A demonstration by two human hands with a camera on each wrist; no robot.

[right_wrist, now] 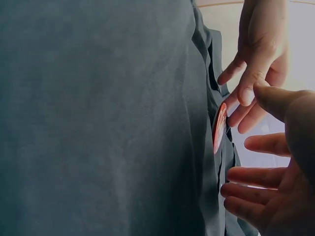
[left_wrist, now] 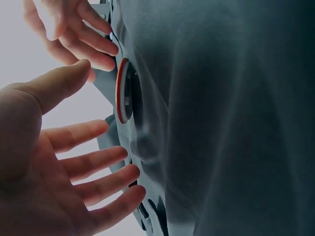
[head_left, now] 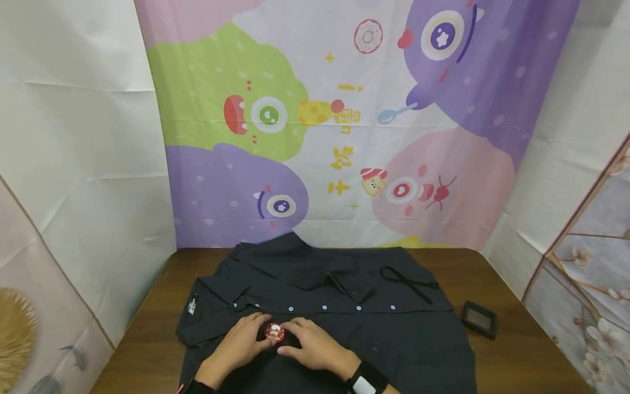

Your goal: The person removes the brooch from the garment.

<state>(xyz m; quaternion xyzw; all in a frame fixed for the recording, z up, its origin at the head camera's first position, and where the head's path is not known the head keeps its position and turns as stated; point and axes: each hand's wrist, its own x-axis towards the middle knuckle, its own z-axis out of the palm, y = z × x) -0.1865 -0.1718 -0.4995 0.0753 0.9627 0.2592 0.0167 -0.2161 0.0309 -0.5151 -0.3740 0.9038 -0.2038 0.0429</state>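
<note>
badge [head_left: 274, 331] on shirt [head_left: 394, 334], case [head_left: 479, 319] right

My left hand [head_left: 236, 347] and my right hand [head_left: 315, 347] lay close on each side of the round red badge [head_left: 274, 331], so little room was left between them. The dark shirt [head_left: 344, 306] covered most of the tabletop [head_left: 517, 350]. Bare wood showed on both sides of it. A small black box [head_left: 479, 319] sat on the right side. Paper walls stood close on the left, right and back.
</note>
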